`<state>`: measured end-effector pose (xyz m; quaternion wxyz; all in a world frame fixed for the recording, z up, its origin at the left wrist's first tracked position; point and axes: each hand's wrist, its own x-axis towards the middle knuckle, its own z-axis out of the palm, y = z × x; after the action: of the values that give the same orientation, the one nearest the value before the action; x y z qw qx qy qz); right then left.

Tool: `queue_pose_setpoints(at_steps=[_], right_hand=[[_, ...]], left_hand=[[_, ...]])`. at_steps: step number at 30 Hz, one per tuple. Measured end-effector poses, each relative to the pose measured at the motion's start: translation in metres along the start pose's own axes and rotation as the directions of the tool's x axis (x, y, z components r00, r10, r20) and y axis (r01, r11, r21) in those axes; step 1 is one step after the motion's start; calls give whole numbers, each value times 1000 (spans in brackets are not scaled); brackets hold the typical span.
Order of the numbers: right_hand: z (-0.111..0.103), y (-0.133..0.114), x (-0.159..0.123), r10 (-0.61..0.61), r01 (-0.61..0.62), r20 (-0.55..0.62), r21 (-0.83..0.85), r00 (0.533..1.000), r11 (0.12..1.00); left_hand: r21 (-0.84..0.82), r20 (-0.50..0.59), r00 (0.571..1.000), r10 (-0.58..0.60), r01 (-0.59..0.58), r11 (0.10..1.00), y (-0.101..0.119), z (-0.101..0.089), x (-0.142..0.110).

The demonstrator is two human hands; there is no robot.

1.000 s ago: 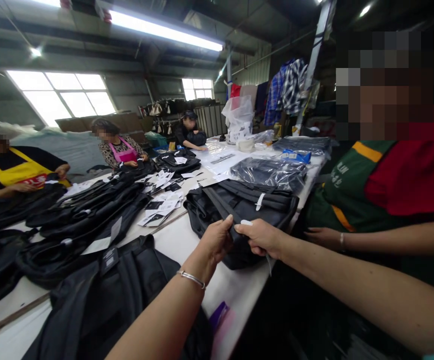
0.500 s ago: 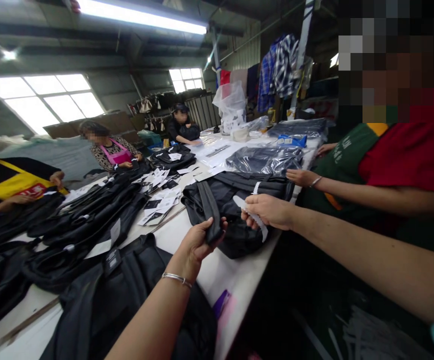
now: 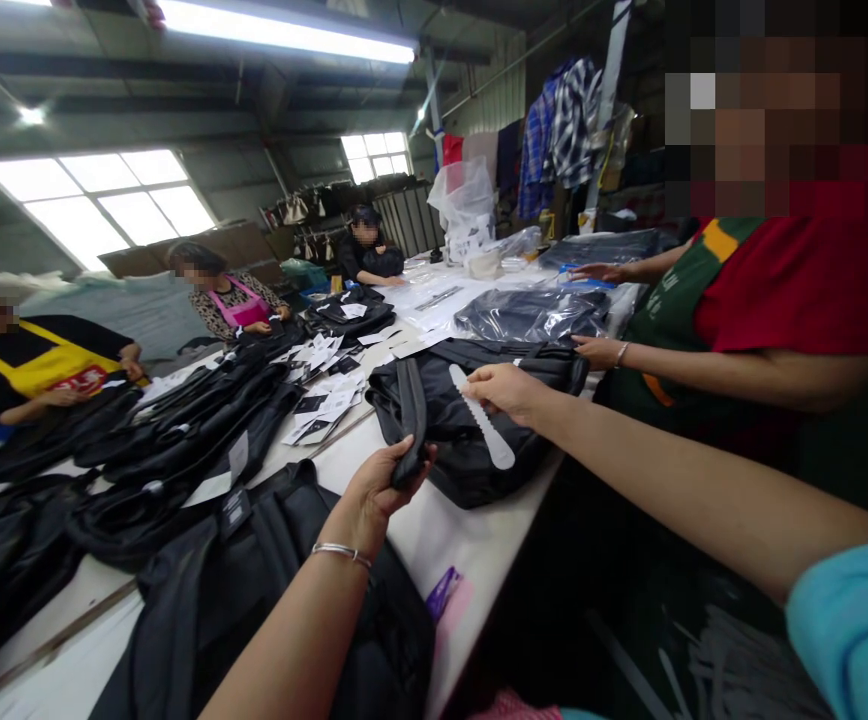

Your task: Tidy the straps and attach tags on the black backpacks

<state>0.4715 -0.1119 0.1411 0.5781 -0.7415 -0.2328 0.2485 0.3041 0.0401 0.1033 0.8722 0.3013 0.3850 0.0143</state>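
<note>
My left hand (image 3: 383,478) is closed around the lower end of a black padded strap (image 3: 411,400), which belongs to the black backpack (image 3: 479,470) lying on the table. Between the thumb and fingers of my right hand (image 3: 501,392) is a flat white strip (image 3: 488,425) with notched edges and rounded ends, held slanting above the backpack. The strip and the strap are apart. Close below my left forearm lies another black backpack (image 3: 254,570) with a dark tag (image 3: 236,510) on it.
A co-worker in a green apron (image 3: 666,310) stands at the right, one hand on the backpack's far edge. Plastic-wrapped black bags (image 3: 531,315) lie beyond. Paper tags (image 3: 329,395) and piled black bags (image 3: 201,410) cover the left. A purple object (image 3: 443,592) lies near the table edge.
My right hand has drawn the white strip slightly left, and its flat side now shows. My left hand shifts a little left with the strap. The co-worker's far hand reaches over the wrapped bags.
</note>
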Motion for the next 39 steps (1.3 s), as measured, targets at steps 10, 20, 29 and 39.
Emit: queue_pose_setpoints(at_steps=[10,20,29,39], right_hand=[[-28,40,11,-66,-11,-124,-535,990,845],[-40,37,3,-214,685,677,-570,704,453],[-32,25,-30,-223,372,328,-518,918,770],[2,-3,-42,204,70,502,-474,840,878]], left_hand=[[-25,39,999,-28,29,999,1,-3,-1],[-38,36,999,-21,22,999,2,-3,-1],[-81,62,997,-52,57,995,4,-8,1],[-72,82,995,-52,58,996,6,-8,-1]])
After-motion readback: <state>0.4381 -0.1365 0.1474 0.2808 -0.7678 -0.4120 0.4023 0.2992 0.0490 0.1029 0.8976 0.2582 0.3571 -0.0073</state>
